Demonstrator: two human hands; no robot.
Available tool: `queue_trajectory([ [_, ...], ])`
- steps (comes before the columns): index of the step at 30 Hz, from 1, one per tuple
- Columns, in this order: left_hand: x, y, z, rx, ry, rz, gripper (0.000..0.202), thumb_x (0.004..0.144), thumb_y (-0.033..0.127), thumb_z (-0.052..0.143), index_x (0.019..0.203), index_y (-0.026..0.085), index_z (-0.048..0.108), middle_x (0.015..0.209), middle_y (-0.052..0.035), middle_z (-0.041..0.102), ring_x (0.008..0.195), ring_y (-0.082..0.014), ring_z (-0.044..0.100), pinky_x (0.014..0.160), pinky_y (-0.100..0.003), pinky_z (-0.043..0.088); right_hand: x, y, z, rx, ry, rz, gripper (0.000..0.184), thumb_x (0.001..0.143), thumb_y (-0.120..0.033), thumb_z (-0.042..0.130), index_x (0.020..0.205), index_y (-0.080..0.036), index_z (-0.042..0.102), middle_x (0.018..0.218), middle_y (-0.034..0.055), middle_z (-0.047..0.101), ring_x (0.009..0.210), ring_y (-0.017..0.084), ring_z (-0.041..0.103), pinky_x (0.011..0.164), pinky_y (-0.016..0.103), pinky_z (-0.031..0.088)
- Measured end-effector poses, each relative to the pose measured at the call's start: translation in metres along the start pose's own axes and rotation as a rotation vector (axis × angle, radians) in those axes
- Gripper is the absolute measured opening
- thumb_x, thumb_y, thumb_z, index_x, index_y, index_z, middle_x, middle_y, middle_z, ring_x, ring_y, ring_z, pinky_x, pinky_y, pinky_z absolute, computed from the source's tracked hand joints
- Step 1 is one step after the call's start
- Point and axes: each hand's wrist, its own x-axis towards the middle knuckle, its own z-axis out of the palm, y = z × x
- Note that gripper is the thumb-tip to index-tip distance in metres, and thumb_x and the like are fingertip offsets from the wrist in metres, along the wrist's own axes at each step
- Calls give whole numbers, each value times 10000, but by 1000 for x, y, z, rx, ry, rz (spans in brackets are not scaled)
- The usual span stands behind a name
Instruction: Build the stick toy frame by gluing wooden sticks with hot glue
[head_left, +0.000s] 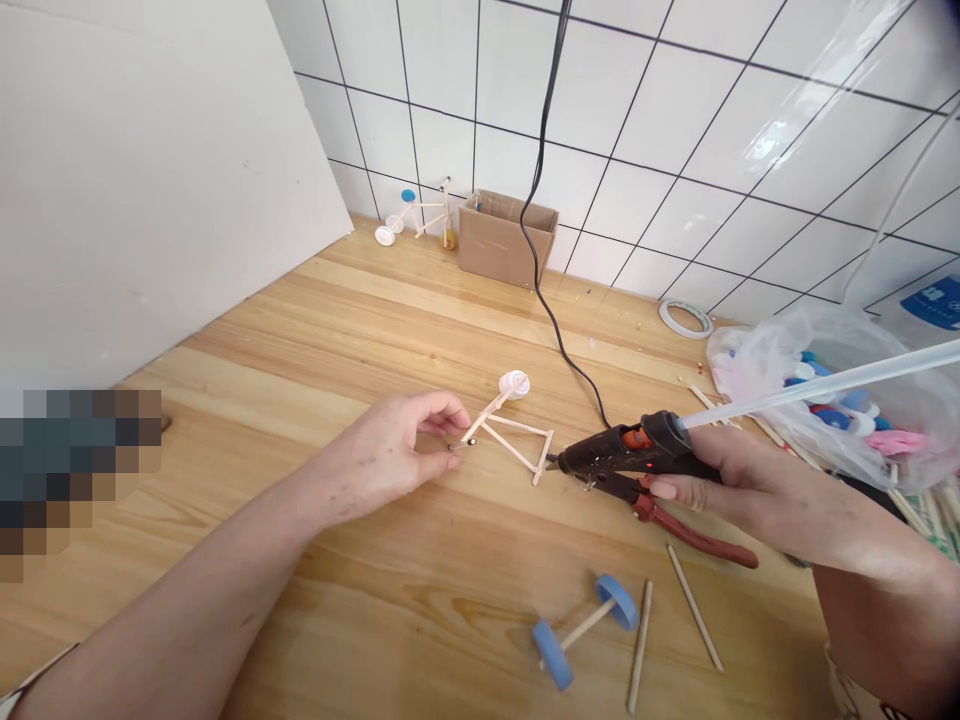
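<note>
A small frame of thin wooden sticks (510, 432) with a white bottle cap (514, 383) at its top hangs just above the wooden table. My left hand (390, 450) pinches the frame's left end between thumb and fingers. My right hand (739, 478) grips a black hot glue gun (637, 450) with a clear glue stick (825, 385) in its back. The gun's nozzle touches the frame's lower right corner.
An axle with two blue caps (585, 628) and loose sticks (694, 605) lie near the front. Red-handled pliers (697, 535) lie under the gun. A plastic bag of caps (840, 400), tape roll (685, 317), cardboard box (506, 238) and finished stick bicycle (420, 215) stand further back.
</note>
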Motion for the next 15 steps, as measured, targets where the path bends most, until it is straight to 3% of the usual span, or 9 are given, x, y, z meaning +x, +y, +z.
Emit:
queue_trajectory([
  [4,0,0,0,-1,11,-8,179,671,331,606,815,232,571,945,-8,693,1004,-242,619,907,-386,458,1,1,2,-12,9,0,253,838,-420,527,858,-183,613,738,18,633,671,178,574,591,275,456],
  [10,-1,2,0,4,4,-5,164,684,323,598,816,229,573,935,-3,692,999,-240,622,898,-376,460,1,2,5,-22,3,19,286,850,-450,502,918,-189,600,764,27,632,696,187,572,570,275,444],
  [15,-1,2,0,5,10,-9,176,683,340,604,821,233,580,948,-4,696,1006,-247,621,903,-380,460,1,0,5,-46,8,33,297,840,-477,505,808,-190,575,717,22,616,662,177,561,537,264,431],
])
